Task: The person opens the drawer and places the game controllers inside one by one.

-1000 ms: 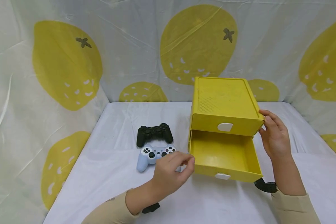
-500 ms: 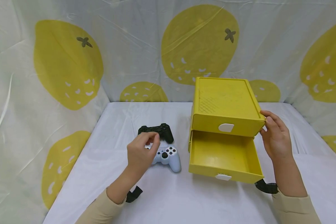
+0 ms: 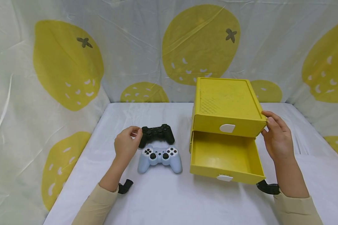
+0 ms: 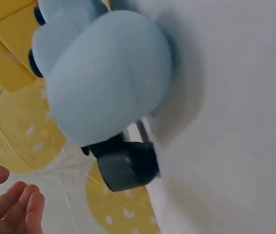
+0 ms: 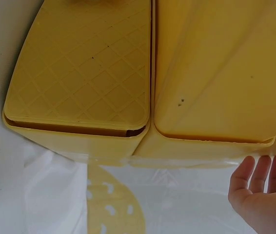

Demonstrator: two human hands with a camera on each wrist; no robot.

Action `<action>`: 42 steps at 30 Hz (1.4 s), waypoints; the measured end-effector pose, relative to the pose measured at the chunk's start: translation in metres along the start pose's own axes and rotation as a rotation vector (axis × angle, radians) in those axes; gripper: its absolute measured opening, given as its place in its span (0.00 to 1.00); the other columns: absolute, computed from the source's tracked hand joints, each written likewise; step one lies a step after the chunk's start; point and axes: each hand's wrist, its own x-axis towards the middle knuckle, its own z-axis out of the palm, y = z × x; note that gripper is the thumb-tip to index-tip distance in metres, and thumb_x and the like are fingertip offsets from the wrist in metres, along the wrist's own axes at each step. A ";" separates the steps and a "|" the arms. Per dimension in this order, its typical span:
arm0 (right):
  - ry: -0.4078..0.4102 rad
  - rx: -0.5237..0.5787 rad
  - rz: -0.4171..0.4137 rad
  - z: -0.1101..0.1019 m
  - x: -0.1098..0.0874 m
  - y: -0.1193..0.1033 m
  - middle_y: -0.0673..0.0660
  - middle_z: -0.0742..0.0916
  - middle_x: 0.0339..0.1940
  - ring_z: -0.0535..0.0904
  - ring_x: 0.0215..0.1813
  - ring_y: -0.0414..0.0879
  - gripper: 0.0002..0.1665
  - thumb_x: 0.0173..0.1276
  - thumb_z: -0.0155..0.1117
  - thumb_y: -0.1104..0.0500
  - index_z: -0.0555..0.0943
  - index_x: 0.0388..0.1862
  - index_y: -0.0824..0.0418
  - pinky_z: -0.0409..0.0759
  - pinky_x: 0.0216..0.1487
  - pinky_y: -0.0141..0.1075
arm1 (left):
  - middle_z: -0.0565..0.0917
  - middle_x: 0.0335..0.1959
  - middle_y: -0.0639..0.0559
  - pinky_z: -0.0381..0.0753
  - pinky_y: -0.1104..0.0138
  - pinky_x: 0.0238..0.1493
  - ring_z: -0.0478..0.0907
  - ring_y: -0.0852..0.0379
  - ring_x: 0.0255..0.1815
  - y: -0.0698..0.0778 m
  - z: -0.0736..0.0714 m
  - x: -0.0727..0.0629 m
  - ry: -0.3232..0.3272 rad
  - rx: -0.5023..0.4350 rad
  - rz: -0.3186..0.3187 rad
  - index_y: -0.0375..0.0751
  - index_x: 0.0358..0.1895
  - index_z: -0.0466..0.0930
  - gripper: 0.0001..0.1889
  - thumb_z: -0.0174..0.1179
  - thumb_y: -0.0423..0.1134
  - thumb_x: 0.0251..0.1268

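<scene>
In the head view my left hand is at the left end of a black game controller. The left wrist view shows its thumb and loosely bent fingers apart, with nothing between them. A light blue game controller with white button areas lies just in front of the black one. At the right, my right hand touches the upper right front edge of a yellow two-drawer box with its fingertips. The box's lower drawer is pulled out and bare inside, while the upper drawer is closed.
A white cloth covers the table. Behind and beside it hangs a pale curtain printed with yellow lemons. The pulled-out drawer, with its white handle, sticks out toward the front, right of the controllers.
My left hand has moved left from the lower drawer's left edge, across the controllers, to the black controller's left end. The right hand stays at the box; the drawers look unmoved.
</scene>
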 end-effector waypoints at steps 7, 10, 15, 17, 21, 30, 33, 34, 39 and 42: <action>0.003 0.010 -0.007 0.000 0.000 0.000 0.56 0.80 0.50 0.72 0.54 0.47 0.18 0.78 0.47 0.65 0.76 0.59 0.72 0.70 0.54 0.34 | 0.87 0.33 0.49 0.77 0.58 0.36 0.83 0.51 0.36 -0.029 0.012 0.011 -0.153 -0.028 -0.243 0.40 0.40 0.86 0.11 0.59 0.43 0.64; -0.012 0.041 -0.013 -0.001 0.000 0.001 0.57 0.80 0.50 0.73 0.54 0.47 0.17 0.78 0.47 0.65 0.77 0.58 0.72 0.70 0.53 0.35 | 0.86 0.36 0.47 0.76 0.58 0.39 0.83 0.50 0.39 -0.038 0.016 0.016 -0.217 -0.051 -0.317 0.39 0.43 0.85 0.13 0.59 0.44 0.65; -0.009 0.051 -0.010 -0.001 0.001 0.003 0.57 0.80 0.50 0.73 0.54 0.47 0.17 0.78 0.47 0.66 0.77 0.58 0.72 0.69 0.55 0.35 | 0.85 0.41 0.43 0.75 0.57 0.43 0.81 0.47 0.43 -0.048 0.020 0.024 -0.318 -0.067 -0.389 0.37 0.47 0.84 0.16 0.59 0.45 0.66; -0.006 0.038 -0.009 -0.001 0.001 0.003 0.56 0.80 0.50 0.73 0.54 0.47 0.17 0.78 0.47 0.65 0.77 0.58 0.72 0.69 0.55 0.35 | 0.85 0.41 0.42 0.75 0.58 0.43 0.80 0.47 0.43 -0.051 0.022 0.026 -0.344 -0.068 -0.409 0.36 0.47 0.84 0.17 0.59 0.46 0.65; -0.012 0.028 -0.012 0.000 0.001 0.002 0.57 0.80 0.50 0.73 0.54 0.47 0.18 0.78 0.47 0.65 0.76 0.59 0.72 0.69 0.56 0.35 | 0.84 0.38 0.42 0.73 0.60 0.41 0.78 0.47 0.41 -0.056 0.025 0.029 -0.382 -0.069 -0.431 0.35 0.48 0.84 0.18 0.59 0.47 0.65; -0.026 0.035 -0.019 0.000 0.002 0.002 0.57 0.80 0.51 0.73 0.55 0.48 0.18 0.78 0.46 0.66 0.76 0.59 0.72 0.70 0.56 0.35 | 0.79 0.53 0.35 0.77 0.59 0.47 0.77 0.46 0.47 -0.063 0.037 0.034 -0.558 -0.151 -0.529 0.31 0.59 0.77 0.26 0.52 0.51 0.71; -0.022 0.038 -0.017 0.000 0.002 0.002 0.57 0.80 0.51 0.73 0.55 0.48 0.18 0.78 0.46 0.66 0.76 0.59 0.72 0.70 0.57 0.35 | 0.77 0.55 0.35 0.78 0.65 0.39 0.77 0.48 0.43 -0.065 0.041 0.037 -0.606 -0.202 -0.572 0.30 0.61 0.74 0.28 0.50 0.51 0.73; -0.018 0.035 -0.016 0.000 0.001 0.002 0.57 0.80 0.51 0.73 0.55 0.48 0.18 0.78 0.46 0.66 0.76 0.59 0.72 0.70 0.57 0.35 | 0.77 0.55 0.34 0.78 0.66 0.38 0.77 0.49 0.42 -0.065 0.041 0.037 -0.613 -0.206 -0.575 0.29 0.61 0.74 0.28 0.50 0.52 0.73; 0.004 0.011 -0.012 0.001 0.000 0.001 0.56 0.80 0.50 0.73 0.55 0.47 0.18 0.78 0.47 0.65 0.76 0.59 0.72 0.69 0.56 0.35 | 0.76 0.56 0.34 0.74 0.64 0.39 0.75 0.46 0.45 -0.061 0.044 0.040 -0.634 -0.185 -0.554 0.29 0.61 0.73 0.29 0.50 0.53 0.72; 0.006 0.014 -0.012 0.001 0.000 0.001 0.56 0.80 0.50 0.72 0.55 0.48 0.18 0.78 0.47 0.65 0.76 0.59 0.72 0.69 0.56 0.35 | 0.76 0.56 0.34 0.73 0.64 0.40 0.74 0.46 0.46 -0.059 0.045 0.040 -0.649 -0.171 -0.548 0.28 0.63 0.72 0.31 0.49 0.53 0.72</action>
